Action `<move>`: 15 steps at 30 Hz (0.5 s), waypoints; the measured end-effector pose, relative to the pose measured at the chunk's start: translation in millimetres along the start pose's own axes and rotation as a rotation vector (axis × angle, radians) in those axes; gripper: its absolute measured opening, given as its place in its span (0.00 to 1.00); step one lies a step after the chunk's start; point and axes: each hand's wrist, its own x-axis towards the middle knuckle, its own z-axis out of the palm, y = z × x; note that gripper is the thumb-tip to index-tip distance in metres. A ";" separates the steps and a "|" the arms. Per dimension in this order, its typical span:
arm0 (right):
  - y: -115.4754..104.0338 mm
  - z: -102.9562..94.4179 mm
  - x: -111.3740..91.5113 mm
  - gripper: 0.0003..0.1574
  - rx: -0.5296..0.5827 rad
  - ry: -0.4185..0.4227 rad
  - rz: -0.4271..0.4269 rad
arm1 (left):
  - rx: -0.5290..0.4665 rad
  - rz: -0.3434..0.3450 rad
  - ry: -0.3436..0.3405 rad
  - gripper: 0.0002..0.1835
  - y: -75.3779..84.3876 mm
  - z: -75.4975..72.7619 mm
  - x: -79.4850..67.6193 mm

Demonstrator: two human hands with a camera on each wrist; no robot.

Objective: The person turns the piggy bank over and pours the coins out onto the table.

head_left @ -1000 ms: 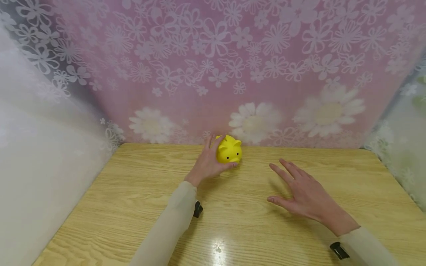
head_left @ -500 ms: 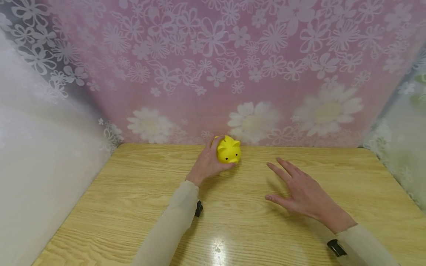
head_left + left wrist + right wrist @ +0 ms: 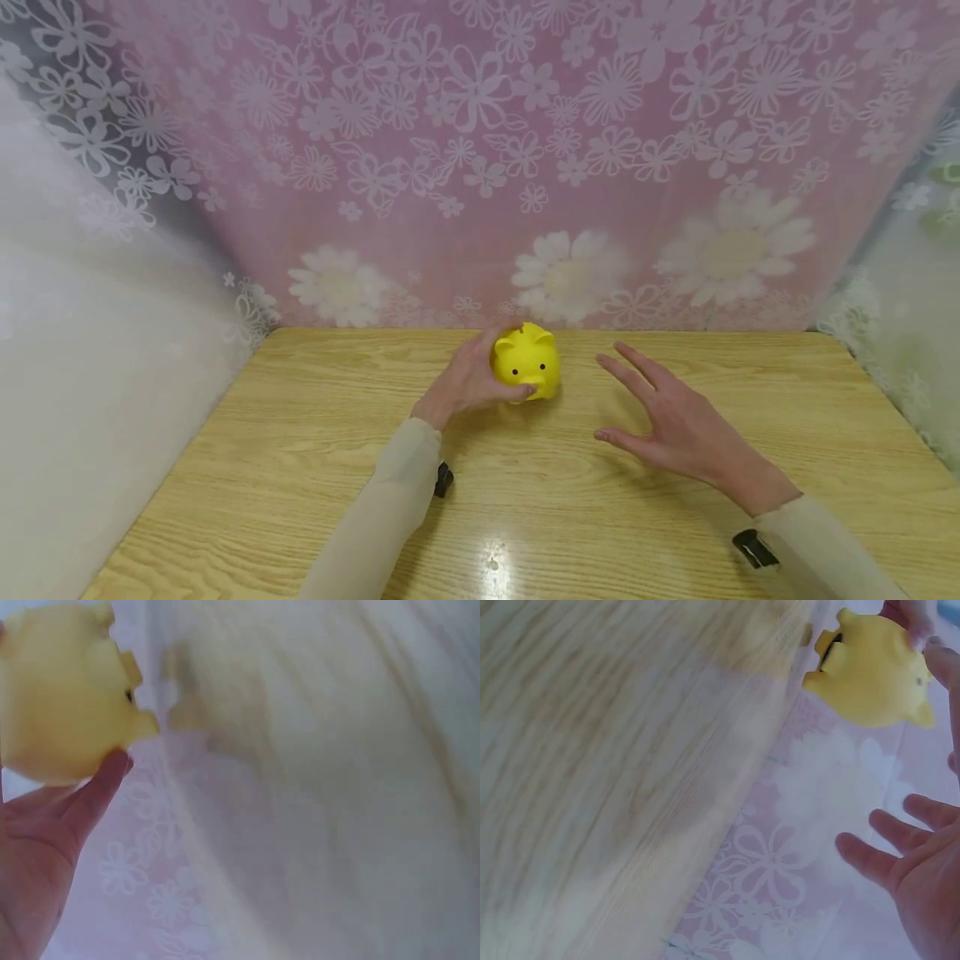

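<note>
A yellow piggy bank (image 3: 534, 354) with small black eyes faces the head camera near the back of the table. My left hand (image 3: 467, 377) grips it from its left side, thumb across the front below the snout and fingers behind. The left wrist view shows the bank (image 3: 60, 697) beside the thumb, its far fingers mostly hidden. From the right wrist view, the bank's (image 3: 870, 671) feet and a dark spot on its underside show close over the tabletop. To the right, my right hand (image 3: 678, 423) hovers with fingers spread, apart from the bank and holding nothing.
The wood-grain table (image 3: 570, 517) has its far edge against a pink flowered cloth (image 3: 450, 242). Pale cloth or wall panels (image 3: 97, 350) stand at the left and right sides. A light reflection shines on the front part of the tabletop.
My left hand has brought the piggy bank slightly nearer and to the right, and its face has turned more toward the head camera. My right hand has shifted a little up and left, still spread.
</note>
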 end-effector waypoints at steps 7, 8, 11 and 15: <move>-2.0 -0.1 9.1 0.63 0.002 0.038 -0.121 | -0.188 -0.010 -0.174 0.45 22.0 -7.3 -4.9; -2.5 -0.3 10.4 0.61 0.001 0.048 -0.146 | -0.208 -0.011 -0.197 0.45 25.7 -8.2 -5.5; -5.2 -1.2 13.4 0.51 -0.018 0.069 -0.221 | -0.263 -0.025 -0.259 0.42 35.0 -10.7 -7.3; -9.2 -2.1 15.7 0.47 -0.063 0.085 -0.299 | -0.289 -0.023 -0.311 0.39 42.2 -13.4 -9.7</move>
